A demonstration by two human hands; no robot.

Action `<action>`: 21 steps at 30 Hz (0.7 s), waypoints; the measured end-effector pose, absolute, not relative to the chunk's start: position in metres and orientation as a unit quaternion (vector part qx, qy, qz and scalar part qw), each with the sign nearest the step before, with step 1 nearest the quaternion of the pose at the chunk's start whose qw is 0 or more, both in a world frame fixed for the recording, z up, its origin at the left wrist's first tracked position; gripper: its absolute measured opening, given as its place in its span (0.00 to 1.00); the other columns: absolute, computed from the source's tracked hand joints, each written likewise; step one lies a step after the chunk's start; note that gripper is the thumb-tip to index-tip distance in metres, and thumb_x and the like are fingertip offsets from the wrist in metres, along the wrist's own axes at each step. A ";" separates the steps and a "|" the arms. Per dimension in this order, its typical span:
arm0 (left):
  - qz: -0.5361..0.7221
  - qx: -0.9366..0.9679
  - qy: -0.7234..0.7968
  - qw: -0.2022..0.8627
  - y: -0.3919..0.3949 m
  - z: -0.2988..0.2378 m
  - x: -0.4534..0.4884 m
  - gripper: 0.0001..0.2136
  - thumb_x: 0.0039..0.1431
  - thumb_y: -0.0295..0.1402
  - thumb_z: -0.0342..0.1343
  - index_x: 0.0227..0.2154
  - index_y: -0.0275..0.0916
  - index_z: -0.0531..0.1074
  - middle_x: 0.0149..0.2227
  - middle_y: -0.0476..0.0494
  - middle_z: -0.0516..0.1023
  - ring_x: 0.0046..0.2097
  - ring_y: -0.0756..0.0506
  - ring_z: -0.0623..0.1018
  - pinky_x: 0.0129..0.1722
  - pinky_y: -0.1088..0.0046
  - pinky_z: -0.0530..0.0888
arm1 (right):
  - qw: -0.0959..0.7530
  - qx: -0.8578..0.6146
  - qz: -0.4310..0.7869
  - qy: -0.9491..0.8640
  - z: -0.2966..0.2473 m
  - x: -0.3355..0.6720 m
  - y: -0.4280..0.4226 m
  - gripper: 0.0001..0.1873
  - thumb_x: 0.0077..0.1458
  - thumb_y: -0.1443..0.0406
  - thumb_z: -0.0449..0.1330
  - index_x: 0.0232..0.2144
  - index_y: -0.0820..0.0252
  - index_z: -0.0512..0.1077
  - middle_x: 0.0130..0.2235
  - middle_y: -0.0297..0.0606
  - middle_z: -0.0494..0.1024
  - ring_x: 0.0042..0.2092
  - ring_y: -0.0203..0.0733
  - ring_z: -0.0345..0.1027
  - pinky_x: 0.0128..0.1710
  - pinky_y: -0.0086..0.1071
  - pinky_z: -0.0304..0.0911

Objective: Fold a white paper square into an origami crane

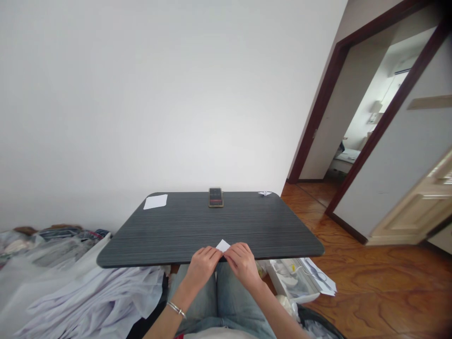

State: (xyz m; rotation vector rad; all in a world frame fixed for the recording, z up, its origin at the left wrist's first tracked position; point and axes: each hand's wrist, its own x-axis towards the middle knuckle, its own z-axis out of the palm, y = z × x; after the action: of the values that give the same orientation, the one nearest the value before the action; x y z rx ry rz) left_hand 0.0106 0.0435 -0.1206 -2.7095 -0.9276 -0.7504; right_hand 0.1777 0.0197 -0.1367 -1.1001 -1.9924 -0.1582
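Note:
At the near edge of the dark table (pixel 197 226), a small piece of folded white paper (pixel 222 245) points away from me. My left hand (pixel 204 263) pinches its left side, and my right hand (pixel 242 263) pinches the right side. The fingertips of both hands nearly meet at the paper's near end and cover that part of it. A silver bracelet circles my left wrist.
White sheets (pixel 155 201) lie at the table's far left corner. A phone on a stand (pixel 215 197) is at the back middle, and a folded paper figure (pixel 264 193) at the far right. Bagged cloth (pixel 95 301) fills the lower left; a white box (pixel 294 282) sits below right.

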 end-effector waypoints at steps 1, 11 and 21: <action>-0.262 -0.911 -0.306 0.090 0.043 -0.121 0.010 0.07 0.60 0.26 0.46 0.34 0.36 0.69 0.32 0.45 0.77 0.35 0.44 0.74 0.34 0.68 0.69 | 0.417 -0.436 -0.066 -0.795 -0.136 0.178 0.019 0.10 0.58 0.71 0.51 0.30 0.59 0.71 0.29 0.37 0.75 0.35 0.41 0.66 0.39 0.37 0.58; -0.341 -0.889 -0.292 0.087 0.040 -0.124 0.005 0.09 0.59 0.22 0.46 0.35 0.37 0.71 0.34 0.44 0.79 0.37 0.45 0.76 0.35 0.68 0.70 | 0.422 -0.453 -0.078 -0.782 -0.141 0.212 0.006 0.09 0.58 0.71 0.52 0.29 0.59 0.70 0.28 0.36 0.74 0.35 0.40 0.66 0.37 0.35 0.56; -0.367 -0.877 -0.285 0.122 0.042 -0.121 -0.011 0.10 0.60 0.23 0.44 0.36 0.36 0.71 0.33 0.43 0.79 0.35 0.45 0.78 0.34 0.68 0.73 | 0.443 -0.467 -0.078 -0.762 -0.144 0.218 0.006 0.11 0.58 0.71 0.51 0.27 0.59 0.70 0.28 0.36 0.74 0.34 0.40 0.66 0.36 0.35 0.55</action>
State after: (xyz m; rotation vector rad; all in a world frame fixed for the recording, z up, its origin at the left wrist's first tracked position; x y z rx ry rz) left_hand -0.0109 0.0420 -0.1206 -2.5598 -0.8309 -1.0711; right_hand 0.2183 0.0057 -0.1441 -1.1578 -1.8893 -0.1931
